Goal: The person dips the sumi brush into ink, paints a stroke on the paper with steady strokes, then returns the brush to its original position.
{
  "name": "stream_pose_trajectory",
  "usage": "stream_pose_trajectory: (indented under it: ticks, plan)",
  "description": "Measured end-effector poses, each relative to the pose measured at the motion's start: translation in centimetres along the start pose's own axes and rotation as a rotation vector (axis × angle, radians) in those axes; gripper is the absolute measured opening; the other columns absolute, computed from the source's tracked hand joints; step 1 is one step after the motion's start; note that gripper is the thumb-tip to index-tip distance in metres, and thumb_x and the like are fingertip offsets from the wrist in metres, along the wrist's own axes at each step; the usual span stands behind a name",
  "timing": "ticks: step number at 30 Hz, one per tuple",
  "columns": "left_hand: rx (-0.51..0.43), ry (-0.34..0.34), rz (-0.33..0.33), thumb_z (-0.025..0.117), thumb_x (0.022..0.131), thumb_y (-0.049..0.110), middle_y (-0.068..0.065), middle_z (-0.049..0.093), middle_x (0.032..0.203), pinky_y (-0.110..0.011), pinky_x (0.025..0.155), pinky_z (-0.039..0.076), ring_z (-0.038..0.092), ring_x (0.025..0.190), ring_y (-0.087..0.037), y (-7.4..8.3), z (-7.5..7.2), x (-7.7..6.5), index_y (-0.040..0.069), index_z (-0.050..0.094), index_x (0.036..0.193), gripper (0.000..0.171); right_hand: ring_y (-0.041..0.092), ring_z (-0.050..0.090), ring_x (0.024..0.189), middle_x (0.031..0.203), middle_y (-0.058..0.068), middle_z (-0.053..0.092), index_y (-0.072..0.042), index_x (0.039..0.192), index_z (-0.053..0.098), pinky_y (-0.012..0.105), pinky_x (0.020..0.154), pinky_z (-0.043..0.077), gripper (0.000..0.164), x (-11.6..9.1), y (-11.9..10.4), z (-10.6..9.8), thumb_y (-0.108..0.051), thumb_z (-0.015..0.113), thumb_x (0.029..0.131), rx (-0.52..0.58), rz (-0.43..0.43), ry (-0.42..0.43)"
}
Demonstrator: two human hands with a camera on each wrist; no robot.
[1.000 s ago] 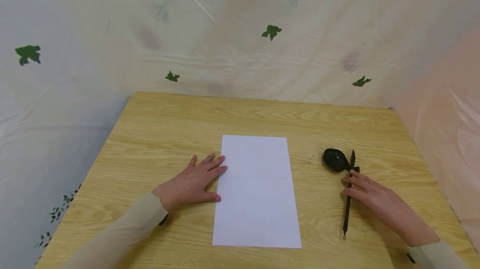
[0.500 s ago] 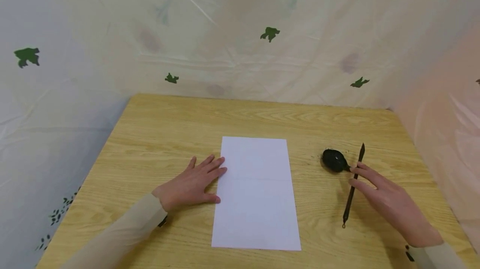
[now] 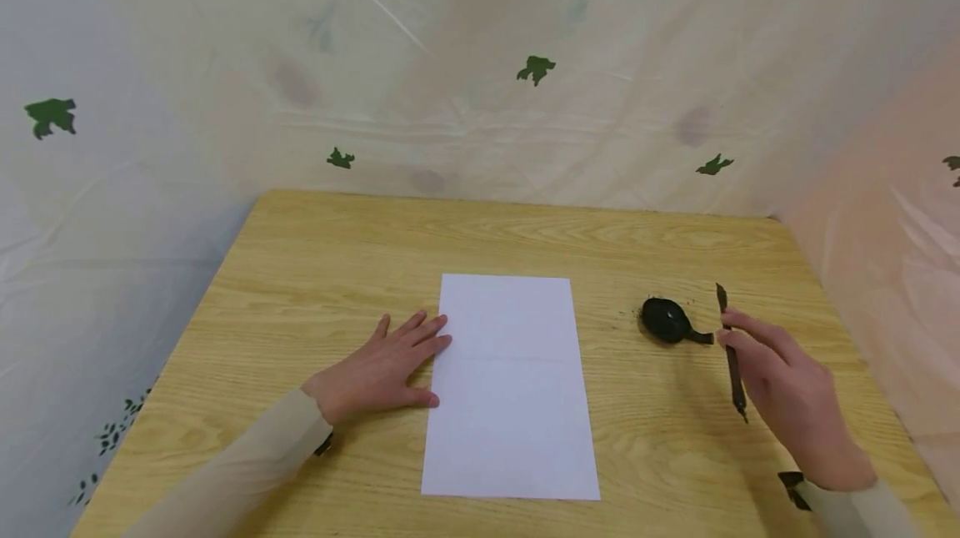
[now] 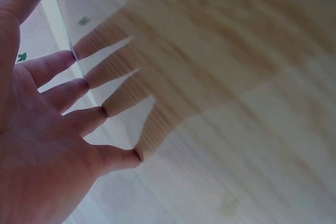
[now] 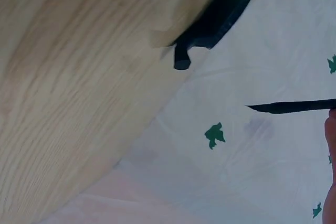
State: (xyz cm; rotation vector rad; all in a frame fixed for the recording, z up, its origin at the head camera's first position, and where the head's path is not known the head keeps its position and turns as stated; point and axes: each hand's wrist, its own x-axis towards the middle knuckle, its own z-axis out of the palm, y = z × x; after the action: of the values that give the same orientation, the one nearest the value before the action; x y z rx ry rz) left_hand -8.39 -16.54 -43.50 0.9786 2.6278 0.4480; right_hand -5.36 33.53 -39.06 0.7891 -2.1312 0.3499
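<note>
My right hand [image 3: 797,392] pinches a black calligraphy brush [image 3: 734,373] between thumb and fingers, held up beside the dish. Its dark pointed tip [image 5: 270,108] juts in from the right edge of the right wrist view; most of that hand is out of that picture. Just left of it sits a small glossy black ink dish [image 3: 664,320] with a stubby handle. My left hand [image 3: 375,373] lies with fingers spread, fingertips on the left edge of a white sheet of paper [image 3: 513,404]. In the left wrist view the spread fingers [image 4: 79,120] touch down in a row.
The wooden table [image 3: 337,246] reaches back to a pale plastic sheet [image 3: 465,121] printed with green birds, which also hangs at both sides. Tiny black specks [image 3: 626,313] dot the wood left of the dish. A faint crease crosses the paper.
My right hand has lifted the brush off the dish's handle and moved it right, its tail end swinging rightward; the fingers now curl more. The left hand and the paper stay put.
</note>
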Motion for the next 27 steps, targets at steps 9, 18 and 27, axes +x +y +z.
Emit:
stream_pose_trajectory:
  ticks: [9, 18, 27]
  plan:
    - [-0.011, -0.005, -0.002, 0.072, 0.094, 0.053, -0.009, 0.021, 0.172, -0.076, 0.115, 0.012, 0.013, 0.158, -0.037, 0.0, 0.0, 0.0, 0.01, 0.04, 0.16, 0.085, 0.007, 0.072, 0.106, 0.105, 0.02, 0.076, 0.013, 0.101, 0.071, 0.013, 0.092, 0.05, 0.031, 2.3, -1.4, 1.1, -0.018, 0.071, 0.1, 0.335, 0.165, 0.333]
    - [-0.005, -0.003, -0.001, 0.072, 0.094, 0.053, -0.01, 0.021, 0.171, -0.076, 0.115, 0.012, 0.014, 0.158, -0.037, 0.0, 0.0, 0.0, 0.009, 0.039, 0.16, 0.086, -0.014, 0.064, 0.096, 0.098, 0.017, 0.076, 0.017, 0.104, 0.07, 0.006, 0.086, 0.047, 0.03, 2.7, -1.7, 1.2, -0.013, 0.068, 0.102, 0.241, 0.406, 0.307]
    - [-0.005, 0.005, 0.008, 0.073, 0.094, 0.052, -0.011, 0.022, 0.171, -0.076, 0.115, 0.013, 0.014, 0.157, -0.038, 0.0, 0.0, 0.0, 0.009, 0.04, 0.16, 0.085, 0.003, 0.073, 0.091, 0.105, 0.01, 0.071, 0.024, 0.117, 0.053, 0.015, 0.085, 0.054, 0.027, 1.0, 0.1, 2.8, 0.012, 0.064, 0.096, 0.471, 0.541, 0.432]
